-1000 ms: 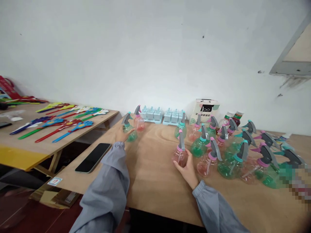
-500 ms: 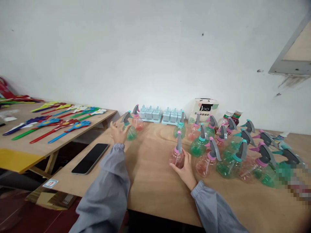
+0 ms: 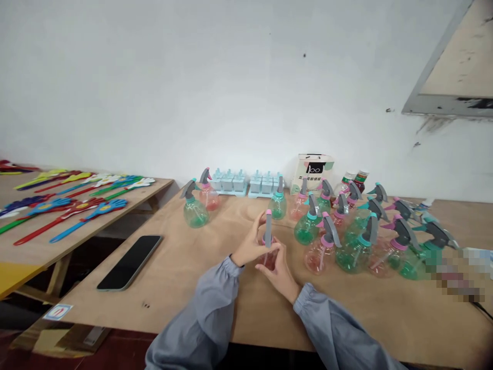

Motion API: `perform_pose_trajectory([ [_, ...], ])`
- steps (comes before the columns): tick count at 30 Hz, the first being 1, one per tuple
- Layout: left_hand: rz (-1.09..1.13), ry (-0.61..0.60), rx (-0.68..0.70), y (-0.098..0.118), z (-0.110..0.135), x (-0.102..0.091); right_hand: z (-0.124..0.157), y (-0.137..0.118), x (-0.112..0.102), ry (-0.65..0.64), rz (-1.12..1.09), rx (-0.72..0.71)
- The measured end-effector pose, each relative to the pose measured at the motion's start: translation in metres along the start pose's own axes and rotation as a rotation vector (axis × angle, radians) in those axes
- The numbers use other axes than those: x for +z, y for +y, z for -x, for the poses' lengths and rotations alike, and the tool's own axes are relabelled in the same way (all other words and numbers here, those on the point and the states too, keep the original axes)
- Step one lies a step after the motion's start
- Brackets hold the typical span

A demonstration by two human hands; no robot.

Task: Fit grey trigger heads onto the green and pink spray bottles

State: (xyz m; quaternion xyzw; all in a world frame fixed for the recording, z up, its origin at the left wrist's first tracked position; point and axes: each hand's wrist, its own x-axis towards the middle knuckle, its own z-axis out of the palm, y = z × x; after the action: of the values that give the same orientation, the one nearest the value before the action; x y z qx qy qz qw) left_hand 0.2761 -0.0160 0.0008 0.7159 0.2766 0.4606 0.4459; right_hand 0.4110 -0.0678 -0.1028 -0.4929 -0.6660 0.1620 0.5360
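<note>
A spray bottle (image 3: 268, 228) with a grey trigger head and pink parts stands upright on the wooden table in front of me. My right hand (image 3: 280, 272) is wrapped round its reddish see-through body. My left hand (image 3: 250, 245) is closed about its neck, just under the trigger head, so the collar is mostly covered. Just right of my hands is another pink spray bottle (image 3: 318, 257), with a green spray bottle (image 3: 306, 231) behind it. To the left, farther back, a green spray bottle (image 3: 195, 211) stands beside a pink one (image 3: 210, 196).
Several more pink and green spray bottles crowd the table's right side. Pale blue ice-pop moulds (image 3: 229, 182) and a printed box (image 3: 314, 172) stand against the wall. A phone (image 3: 130, 262) lies at left. Colourful hand-shaped items (image 3: 88, 205) cover another table.
My left hand has moved right from the green bottle at the left to the neck of the pink-collared spray bottle. My right hand keeps hold of its body. The view has turned slightly right.
</note>
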Motion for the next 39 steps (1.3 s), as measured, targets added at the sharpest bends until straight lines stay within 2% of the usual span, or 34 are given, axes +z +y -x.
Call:
perform_pose_trajectory([
  [3, 0.013, 0.032, -0.083, 0.000, 0.000, -0.004, 0.002, 0.000, 0.002, -0.057, 0.014, -0.055],
  [5, 0.017, 0.091, -0.110, -0.002, 0.003, -0.009, -0.003, 0.001, 0.003, -0.049, 0.013, -0.105],
  [8, 0.097, 0.190, -0.081, -0.006, 0.008, -0.016, -0.030, 0.004, 0.005, 0.117, 0.029, -0.107],
  [12, 0.276, 0.286, -0.148, -0.011, 0.011, -0.024, -0.096, 0.016, 0.013, 0.391, 0.069, 0.054],
  [16, 0.427, 0.380, -0.227, -0.016, 0.009, -0.026, -0.151, 0.043, 0.023, 0.541, 0.116, 0.151],
  [20, 0.516, 0.392, -0.286, -0.013, 0.007, -0.027, -0.168, 0.065, 0.030, 0.619, 0.176, 0.210],
  [24, 0.561, 0.362, -0.325, -0.005, 0.008, -0.031, -0.167, 0.073, 0.032, 0.618, 0.227, 0.222],
  [29, 0.614, 0.243, -0.380, 0.000, 0.012, -0.038, -0.150, 0.065, 0.030, 0.576, 0.200, 0.256],
  [34, 0.659, 0.191, -0.313, 0.003, 0.013, -0.038, -0.100, 0.045, 0.030, 0.453, 0.052, 0.192],
  [39, 0.664, 0.187, -0.298, 0.005, 0.013, -0.031, -0.047, 0.022, 0.008, 0.336, -0.024, 0.152],
])
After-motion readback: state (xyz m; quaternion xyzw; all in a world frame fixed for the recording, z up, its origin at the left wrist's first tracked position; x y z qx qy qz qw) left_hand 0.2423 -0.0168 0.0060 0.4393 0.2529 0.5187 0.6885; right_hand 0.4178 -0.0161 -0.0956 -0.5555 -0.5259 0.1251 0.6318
